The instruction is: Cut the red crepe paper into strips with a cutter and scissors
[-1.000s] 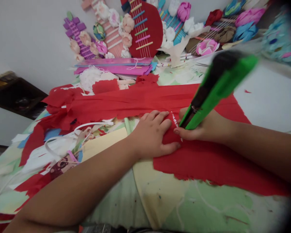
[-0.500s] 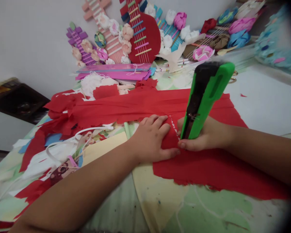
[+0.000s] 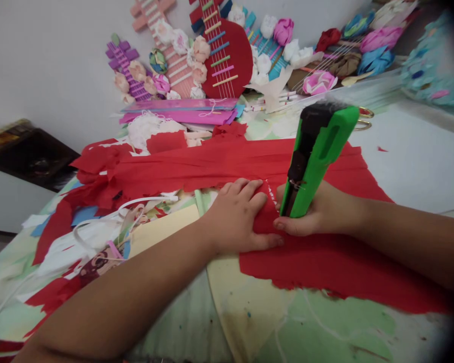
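A sheet of red crepe paper with ragged edges lies across the table in front of me. My left hand rests flat on it, fingers spread and thumb pointing to the right. Just beside that thumb, my right hand grips a green and black utility knife low down, its body standing up and leaning right. The blade is hidden behind the fingers. Between the two hands runs a short jagged line of small pale gaps in the red paper.
Paper-flower decorated instrument models, including a red guitar, lean at the back. Purple sheets lie before them. Gold scissor handles show behind the knife. A white sheet is at right; paper scraps and a cream card at left.
The utility knife has shifted slightly down and left, with my right thumb closer to me. My left hand stays pressed in place on the red paper.
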A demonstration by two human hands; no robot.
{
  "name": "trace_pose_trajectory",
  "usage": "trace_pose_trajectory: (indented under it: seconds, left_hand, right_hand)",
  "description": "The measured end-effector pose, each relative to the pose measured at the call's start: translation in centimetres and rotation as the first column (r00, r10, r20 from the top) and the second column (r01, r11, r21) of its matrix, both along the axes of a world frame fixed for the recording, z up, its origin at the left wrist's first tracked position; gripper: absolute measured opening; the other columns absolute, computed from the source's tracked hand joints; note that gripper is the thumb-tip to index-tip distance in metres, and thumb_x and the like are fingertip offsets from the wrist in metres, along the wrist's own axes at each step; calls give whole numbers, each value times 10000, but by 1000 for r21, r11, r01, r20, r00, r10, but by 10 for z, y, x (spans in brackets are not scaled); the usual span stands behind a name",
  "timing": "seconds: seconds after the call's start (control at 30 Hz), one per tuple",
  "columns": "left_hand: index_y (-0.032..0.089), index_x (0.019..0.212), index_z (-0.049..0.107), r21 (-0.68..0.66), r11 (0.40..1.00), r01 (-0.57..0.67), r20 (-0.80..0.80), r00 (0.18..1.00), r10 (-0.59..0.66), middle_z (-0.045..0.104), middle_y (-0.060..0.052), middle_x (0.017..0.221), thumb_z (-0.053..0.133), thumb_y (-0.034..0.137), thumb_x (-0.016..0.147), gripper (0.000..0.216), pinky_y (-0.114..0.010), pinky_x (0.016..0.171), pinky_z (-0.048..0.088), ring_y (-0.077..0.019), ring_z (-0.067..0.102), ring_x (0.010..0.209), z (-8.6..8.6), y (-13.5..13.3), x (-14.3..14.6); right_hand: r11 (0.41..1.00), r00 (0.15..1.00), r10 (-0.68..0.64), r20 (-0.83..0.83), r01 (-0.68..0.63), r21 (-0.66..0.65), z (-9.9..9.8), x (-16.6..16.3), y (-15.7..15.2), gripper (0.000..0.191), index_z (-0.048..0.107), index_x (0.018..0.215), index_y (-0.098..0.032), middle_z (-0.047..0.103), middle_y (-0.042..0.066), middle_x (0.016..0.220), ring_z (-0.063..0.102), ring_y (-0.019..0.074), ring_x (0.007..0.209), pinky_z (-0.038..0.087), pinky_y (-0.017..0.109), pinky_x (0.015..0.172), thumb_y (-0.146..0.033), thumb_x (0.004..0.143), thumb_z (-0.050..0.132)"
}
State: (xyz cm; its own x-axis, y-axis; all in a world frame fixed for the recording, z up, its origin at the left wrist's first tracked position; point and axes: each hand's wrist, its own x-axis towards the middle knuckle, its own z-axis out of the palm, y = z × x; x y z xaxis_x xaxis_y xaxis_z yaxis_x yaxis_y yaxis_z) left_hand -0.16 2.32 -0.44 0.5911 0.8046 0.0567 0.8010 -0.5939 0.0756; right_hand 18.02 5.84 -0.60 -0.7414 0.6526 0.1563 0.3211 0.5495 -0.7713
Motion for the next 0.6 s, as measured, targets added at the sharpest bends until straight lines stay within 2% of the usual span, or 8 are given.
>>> trace_pose_trajectory:
  seconds: [0.1, 0.23, 0.37, 0.6]
  left_hand:
    - [151, 1030, 547, -1, 1000, -4, -1, 1000, 4, 456, -146, 1226, 483, 662, 667, 630, -505, 931, 296, -349, 354, 1128, 0, 0, 0]
    - [153, 1069, 539, -9, 1000, -5, 2, 1000, 5, 438, -145, 1250, 468, 651, 679, 637, -510, 926, 293, -350, 346, 1130, -1, 1, 0]
    - [156, 1136, 514, -9, 1000, 0, 12, 1000, 0, 430, -143, 1266, 475, 652, 666, 685, -512, 922, 291, -351, 338, 1135, -2, 1, 0]
    - [151, 1155, 506, -20, 1000, -9, 5, 1000, 9, 409, -142, 1292, 468, 650, 681, 689, -508, 930, 284, -349, 337, 1140, -1, 0, 0]
  right_hand:
    - [998, 1000, 12, 1, -12, 55, -1, 1, 0, 307, 400, 501, -175, 369, -61, 438, 340, 50, 406, 277, 189, 386, -370, 639, 593]
    - [993, 998, 63, -14, -62, 104, -2, 2, 0, 236, 466, 566, -177, 401, -63, 451, 364, 50, 410, 299, 182, 395, -358, 650, 593]
    - [989, 995, 95, 7, -95, 110, -3, 3, 0, 242, 469, 575, -176, 450, -55, 486, 417, 54, 437, 330, 176, 414, -362, 653, 603]
    - [986, 995, 98, -7, -96, 133, -1, 3, 0, 250, 450, 549, -174, 406, -64, 444, 359, 42, 397, 293, 173, 378, -345, 658, 596]
